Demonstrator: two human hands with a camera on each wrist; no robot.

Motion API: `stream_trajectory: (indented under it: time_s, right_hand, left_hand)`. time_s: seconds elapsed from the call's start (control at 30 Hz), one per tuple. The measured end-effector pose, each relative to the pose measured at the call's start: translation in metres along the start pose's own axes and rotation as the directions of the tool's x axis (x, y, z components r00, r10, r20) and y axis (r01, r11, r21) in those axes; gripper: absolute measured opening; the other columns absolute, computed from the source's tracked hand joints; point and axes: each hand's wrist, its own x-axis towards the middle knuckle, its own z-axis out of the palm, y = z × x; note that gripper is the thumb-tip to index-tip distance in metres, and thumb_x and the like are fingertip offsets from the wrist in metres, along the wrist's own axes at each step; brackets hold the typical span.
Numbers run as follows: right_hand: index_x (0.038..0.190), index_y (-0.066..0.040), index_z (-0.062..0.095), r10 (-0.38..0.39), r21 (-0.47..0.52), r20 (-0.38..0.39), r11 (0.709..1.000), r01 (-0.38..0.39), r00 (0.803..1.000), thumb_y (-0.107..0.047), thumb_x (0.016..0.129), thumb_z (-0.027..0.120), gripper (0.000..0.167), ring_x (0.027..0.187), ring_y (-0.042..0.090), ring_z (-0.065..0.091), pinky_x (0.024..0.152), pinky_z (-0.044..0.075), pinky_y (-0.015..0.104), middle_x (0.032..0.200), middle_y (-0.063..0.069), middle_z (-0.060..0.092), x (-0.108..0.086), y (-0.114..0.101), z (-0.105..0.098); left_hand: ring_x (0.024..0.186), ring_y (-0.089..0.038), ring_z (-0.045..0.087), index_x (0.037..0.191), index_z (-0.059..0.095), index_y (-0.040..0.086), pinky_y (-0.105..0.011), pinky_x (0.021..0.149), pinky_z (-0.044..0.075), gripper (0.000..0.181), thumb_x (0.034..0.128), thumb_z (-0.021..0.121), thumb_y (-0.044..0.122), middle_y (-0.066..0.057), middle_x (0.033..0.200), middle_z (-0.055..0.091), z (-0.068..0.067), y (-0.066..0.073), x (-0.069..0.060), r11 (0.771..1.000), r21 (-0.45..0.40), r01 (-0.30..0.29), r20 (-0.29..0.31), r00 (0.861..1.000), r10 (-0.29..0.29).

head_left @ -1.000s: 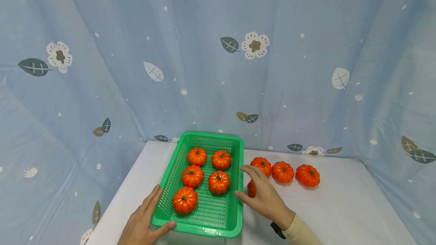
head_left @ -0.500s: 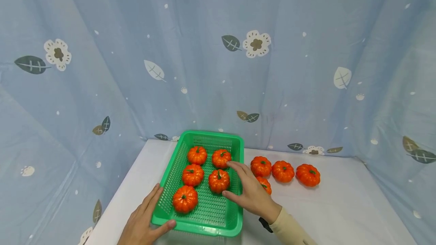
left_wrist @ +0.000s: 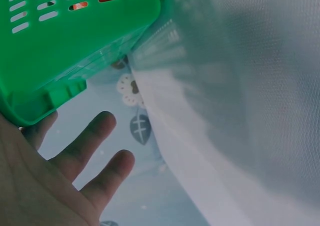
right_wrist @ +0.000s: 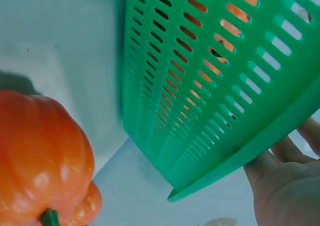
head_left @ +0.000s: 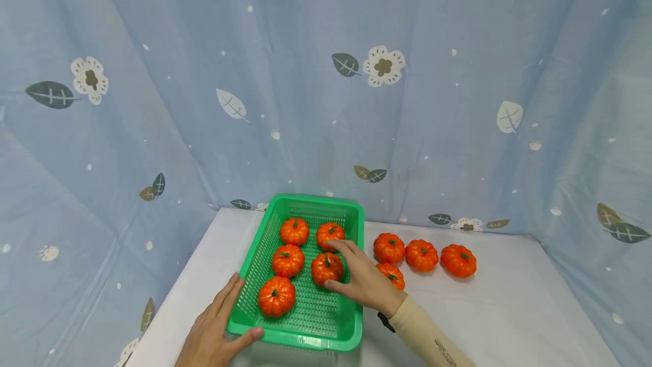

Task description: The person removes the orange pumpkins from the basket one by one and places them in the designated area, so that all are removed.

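Observation:
A green perforated basket (head_left: 292, 340) stands on the white table with several small glossy orange pumpkins inside. My left hand (head_left: 211, 324) lies against its near-left corner, fingers straight along the side and thumb over the front rim. In the left wrist view, the left fingers (left_wrist: 82, 143) are spread beside the basket wall. My right hand (head_left: 364, 279) reaches over the right rim, thumb and fingers spread around the right side of the nearer right pumpkin (head_left: 326, 269). Whether they touch it, I cannot tell. The right wrist view shows the basket wall hiding most of the right fingers.
Outside the basket on the right, a pumpkin (head_left: 392, 277) sits near my right wrist. Behind it, a row holds a left pumpkin (head_left: 389, 248), a middle pumpkin (head_left: 421, 256) and a right pumpkin (head_left: 458, 260). A blue patterned curtain (head_left: 285, 101) hangs along the table's back edge.
My right hand has moved left from beside the outer pumpkin, over the basket rim, to the nearer right pumpkin inside. That outer pumpkin is now uncovered. My left hand and the basket have stayed put.

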Motion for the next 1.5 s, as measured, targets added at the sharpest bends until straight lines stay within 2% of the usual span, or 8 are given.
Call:
stream_trajectory:
  time_s: [0.17, 0.33, 0.53, 0.77, 1.0, 1.13, 1.33, 1.5]
  right_hand:
    - [0.153, -0.017, 0.039, -0.012, -0.008, 0.042, 1.000, 0.013, 0.999, -0.029, 0.087, 0.083, 0.080, 0.129, 0.022, 0.053, 0.102, 0.051, 0.042, 0.149, 0.003, 0.043, 0.008, -0.002, -0.006]
    - [0.154, -0.019, 0.039, -0.003, 0.016, 0.129, 1.000, 0.001, 0.992, -0.027, 0.088, 0.082, 0.079, 0.130, 0.024, 0.052, 0.104, 0.050, 0.041, 0.149, 0.004, 0.044, 0.022, -0.003, -0.011]
    - [0.152, -0.015, 0.042, 0.007, -0.046, 0.244, 0.999, 0.004, 0.970, -0.030, 0.089, 0.081, 0.076, 0.133, 0.023, 0.049, 0.107, 0.047, 0.039, 0.150, 0.005, 0.044, 0.036, 0.008, -0.007]
    - [0.150, -0.012, 0.047, -0.004, -0.121, 0.312, 0.992, 0.044, 0.950, -0.031, 0.089, 0.080, 0.072, 0.132, 0.021, 0.049, 0.107, 0.047, 0.039, 0.147, 0.007, 0.049, 0.049, 0.016, -0.003]
    - [0.150, -0.017, 0.048, 0.061, -0.190, 0.385, 0.982, 0.014, 0.921, -0.032, 0.086, 0.084, 0.075, 0.131, 0.022, 0.050, 0.106, 0.048, 0.038, 0.150, 0.011, 0.046, 0.056, 0.018, 0.003]
    - [0.151, -0.019, 0.048, 0.078, -0.260, 0.431, 0.965, 0.041, 0.899, -0.029, 0.082, 0.087, 0.080, 0.125, 0.021, 0.053, 0.100, 0.051, 0.034, 0.148, 0.012, 0.047, 0.058, 0.017, 0.005]
    - [0.143, -0.021, 0.055, 0.092, -0.329, 0.462, 0.941, 0.074, 0.882, -0.024, 0.078, 0.090, 0.074, 0.116, 0.018, 0.058, 0.098, 0.053, 0.032, 0.141, 0.008, 0.053, 0.058, 0.016, 0.008]
    - [0.137, -0.021, 0.059, 0.082, -0.337, 0.457, 0.937, 0.087, 0.886, -0.023, 0.077, 0.090, 0.067, 0.115, 0.017, 0.059, 0.099, 0.052, 0.033, 0.139, 0.006, 0.054, 0.058, 0.017, 0.010]
  left_hand:
    - [0.134, -0.039, 0.050, 0.161, 0.030, 0.023, -0.066, 0.092, 0.047, 0.098, 0.0826, 0.078, 0.057, 0.000, 0.165, 0.030, -0.001, 0.001, 0.000, 1.000, -0.002, -0.010, -0.003, 1.000, 0.010]
    - [0.133, -0.039, 0.049, 0.162, 0.030, 0.024, -0.066, 0.092, 0.046, 0.098, 0.0825, 0.078, 0.057, 0.000, 0.165, 0.029, -0.003, 0.000, -0.001, 1.000, -0.002, -0.004, -0.005, 1.000, 0.004]
    - [0.133, -0.040, 0.050, 0.161, 0.032, 0.021, -0.066, 0.092, 0.047, 0.099, 0.0816, 0.080, 0.056, -0.003, 0.164, 0.032, -0.004, 0.000, 0.000, 0.999, -0.013, -0.030, -0.021, 0.999, 0.029]
    - [0.133, -0.039, 0.050, 0.161, 0.032, 0.021, -0.065, 0.093, 0.046, 0.099, 0.0813, 0.080, 0.056, -0.003, 0.164, 0.032, -0.003, 0.001, 0.000, 1.000, -0.007, -0.030, -0.026, 0.999, 0.030]
    - [0.135, -0.038, 0.048, 0.161, 0.031, 0.022, -0.066, 0.094, 0.046, 0.099, 0.0819, 0.079, 0.056, -0.003, 0.164, 0.032, -0.003, 0.002, -0.001, 1.000, -0.005, -0.022, -0.022, 1.000, 0.022]
    - [0.135, -0.038, 0.048, 0.161, 0.031, 0.022, -0.065, 0.094, 0.046, 0.099, 0.0814, 0.080, 0.057, -0.003, 0.164, 0.032, -0.003, 0.002, 0.000, 1.000, -0.001, -0.031, -0.034, 0.999, 0.031]
    - [0.134, -0.038, 0.049, 0.160, 0.034, 0.021, -0.065, 0.095, 0.046, 0.098, 0.0813, 0.079, 0.058, -0.003, 0.163, 0.033, -0.003, 0.003, -0.001, 1.000, 0.001, -0.024, -0.029, 0.999, 0.024]
    - [0.135, -0.037, 0.049, 0.160, 0.033, 0.022, -0.064, 0.095, 0.046, 0.098, 0.0818, 0.078, 0.059, 0.000, 0.164, 0.032, -0.004, 0.004, -0.002, 1.000, 0.002, -0.010, -0.023, 1.000, 0.010]
